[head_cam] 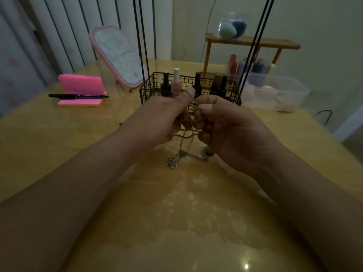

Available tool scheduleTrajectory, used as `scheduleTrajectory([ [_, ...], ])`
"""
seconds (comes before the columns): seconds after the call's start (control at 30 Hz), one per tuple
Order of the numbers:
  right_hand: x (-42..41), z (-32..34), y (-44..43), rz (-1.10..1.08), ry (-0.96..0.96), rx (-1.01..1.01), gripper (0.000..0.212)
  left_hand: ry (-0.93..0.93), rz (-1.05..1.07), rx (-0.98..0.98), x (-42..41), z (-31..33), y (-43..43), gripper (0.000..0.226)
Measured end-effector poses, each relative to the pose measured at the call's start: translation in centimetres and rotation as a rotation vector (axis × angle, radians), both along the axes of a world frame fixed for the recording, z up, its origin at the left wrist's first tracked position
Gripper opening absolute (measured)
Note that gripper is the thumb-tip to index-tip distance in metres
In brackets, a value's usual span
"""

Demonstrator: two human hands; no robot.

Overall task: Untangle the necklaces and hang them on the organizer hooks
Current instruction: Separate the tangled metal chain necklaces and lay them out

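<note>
Glossy yellow table (176,213) in a dim room, with two bare forearms reaching in from the near edge. The necklaces (181,153) are held just above the tabletop at centre frame. A thin gold strand (195,101) is pinched between the thumb and curled fingers of the left hand (167,116). It is drawn taut across a short gap to the right hand (222,124), whose fingers are likewise curled round it with the thumb pressed on top. A knot of chain hangs below both hands, and a silver length is spread on the table between the wrists. How many chains are caught up cannot be told.

Directly behind the hands, and partly hidden by them, a black wire basket (149,89) is stocked with nail polish bottles (176,83). Thin black rods (142,46) rise past the basket on either side and out of the top of the frame. To the left, a black marker (78,96) is laid across a pink notepad (80,85), with a pink-framed mirror (119,55) tilted behind. To the right, a clear plastic box (275,93) is set before a wooden shelf (253,42) bearing a glass jar (232,26) of sponges.
</note>
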State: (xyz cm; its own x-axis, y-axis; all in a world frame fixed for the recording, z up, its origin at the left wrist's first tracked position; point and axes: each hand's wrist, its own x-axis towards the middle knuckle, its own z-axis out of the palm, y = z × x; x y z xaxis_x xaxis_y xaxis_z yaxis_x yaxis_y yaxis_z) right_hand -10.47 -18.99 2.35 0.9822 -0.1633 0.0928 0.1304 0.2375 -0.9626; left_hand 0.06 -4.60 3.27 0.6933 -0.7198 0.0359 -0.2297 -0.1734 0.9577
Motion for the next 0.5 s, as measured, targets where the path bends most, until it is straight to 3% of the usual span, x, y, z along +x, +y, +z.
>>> scheduleTrajectory([
  [0.27, -0.03, 0.21, -0.38, -0.062, -0.008, 0.178, 0.021, -0.118, -0.023, 0.203, -0.31, 0.04, 0.20, 0.065],
  [0.5, 0.14, 0.14, -0.30, -0.013, -0.008, 0.246, 0.030, 0.058, -0.114, 0.037, -0.05, 0.09, 0.43, 0.046],
])
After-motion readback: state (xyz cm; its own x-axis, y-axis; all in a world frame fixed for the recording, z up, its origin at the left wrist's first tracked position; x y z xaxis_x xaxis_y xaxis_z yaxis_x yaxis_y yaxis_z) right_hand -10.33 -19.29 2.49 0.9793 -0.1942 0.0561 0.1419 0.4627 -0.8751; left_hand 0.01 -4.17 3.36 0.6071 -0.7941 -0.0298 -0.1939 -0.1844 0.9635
